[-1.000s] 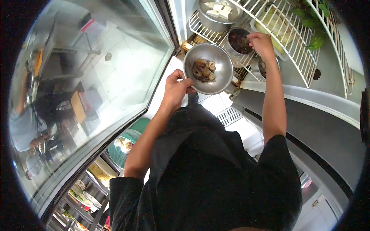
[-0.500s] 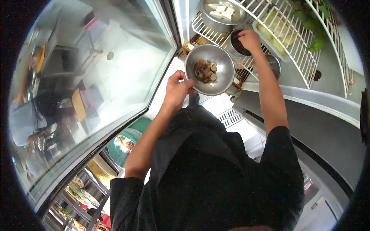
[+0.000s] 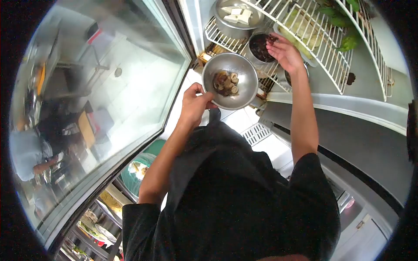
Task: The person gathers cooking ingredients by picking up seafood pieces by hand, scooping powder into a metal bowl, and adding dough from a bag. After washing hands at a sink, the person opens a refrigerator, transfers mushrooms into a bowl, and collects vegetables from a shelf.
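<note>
My left hand [image 3: 195, 105] grips the near-left rim of a steel mixing bowl [image 3: 247, 77], thumb over the edge. Sliced mushrooms and brown pieces [image 3: 225, 83] lie in the bottom of that bowl. Above the far side of a round metal container [image 3: 251, 57], my right hand [image 3: 287, 55] is turned palm up. Dark, crinkled food pieces [image 3: 271, 39] rest in its curled fingers. More of the same dark food [image 3: 260, 48] fills the container, which stands on a wire shelf just beyond the bowl.
A steel pot [image 3: 237, 31] with white blocks in it stands left on the wire shelf [image 3: 217, 38]. Under the upper rack [image 3: 324, 48] sits a tub of pale green food [image 3: 300, 32]. The open glass door [image 3: 130, 78] is at left, a lined green bin [image 3: 130, 178] below it.
My right hand has come up out of the dark food and turned palm up, with pieces in its fingers. My left hand still holds the bowl. The whole view has shifted slightly.
</note>
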Demonstrator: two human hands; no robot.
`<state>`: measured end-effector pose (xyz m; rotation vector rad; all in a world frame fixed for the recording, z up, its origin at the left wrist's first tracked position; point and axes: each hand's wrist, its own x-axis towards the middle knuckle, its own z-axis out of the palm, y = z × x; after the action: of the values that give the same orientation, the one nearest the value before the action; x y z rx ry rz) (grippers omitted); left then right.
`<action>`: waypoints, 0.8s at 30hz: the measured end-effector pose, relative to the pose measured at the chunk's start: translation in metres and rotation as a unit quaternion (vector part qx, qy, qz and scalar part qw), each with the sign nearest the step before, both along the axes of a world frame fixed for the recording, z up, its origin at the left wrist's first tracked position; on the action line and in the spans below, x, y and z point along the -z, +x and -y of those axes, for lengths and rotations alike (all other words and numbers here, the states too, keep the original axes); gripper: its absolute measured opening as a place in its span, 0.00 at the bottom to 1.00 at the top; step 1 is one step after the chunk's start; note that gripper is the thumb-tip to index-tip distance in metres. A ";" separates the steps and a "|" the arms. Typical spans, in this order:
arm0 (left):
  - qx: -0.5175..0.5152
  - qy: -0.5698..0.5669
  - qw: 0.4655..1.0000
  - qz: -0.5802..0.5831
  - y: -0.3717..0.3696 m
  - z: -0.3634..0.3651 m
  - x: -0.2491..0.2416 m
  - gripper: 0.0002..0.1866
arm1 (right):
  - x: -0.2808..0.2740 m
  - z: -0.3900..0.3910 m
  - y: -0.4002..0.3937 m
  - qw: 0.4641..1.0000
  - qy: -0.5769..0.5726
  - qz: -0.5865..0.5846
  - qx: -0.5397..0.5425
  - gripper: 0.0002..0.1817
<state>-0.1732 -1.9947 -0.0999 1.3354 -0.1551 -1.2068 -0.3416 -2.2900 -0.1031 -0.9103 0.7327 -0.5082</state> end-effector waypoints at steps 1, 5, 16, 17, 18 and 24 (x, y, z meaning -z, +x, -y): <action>-0.003 -0.003 1.000 0.003 -0.001 0.000 -0.001 0.12 | 0.000 0.000 -0.001 0.999 0.010 0.036 -0.013 0.20; 0.004 0.007 1.000 0.002 0.001 0.001 0.001 0.12 | 0.006 0.001 0.000 0.995 0.035 0.093 0.013 0.16; 0.002 0.002 1.000 0.003 0.002 0.002 -0.001 0.12 | 0.017 0.005 0.003 0.991 0.027 0.127 0.027 0.07; 0.005 0.004 1.000 0.002 0.002 0.002 -0.001 0.12 | 0.015 0.002 0.004 0.992 0.023 0.120 0.036 0.07; 0.005 0.001 1.000 0.003 0.002 0.002 -0.001 0.12 | 0.013 -0.001 0.005 0.992 0.018 0.113 0.046 0.07; 0.007 -0.007 1.000 -0.005 0.004 0.005 -0.002 0.12 | -0.024 -0.033 0.017 0.995 -0.070 0.035 0.067 0.07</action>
<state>-0.1695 -1.9995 -0.0981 1.3187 -0.1658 -1.2225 -0.3247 -2.2569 -0.0792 -0.9724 0.7036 -0.7137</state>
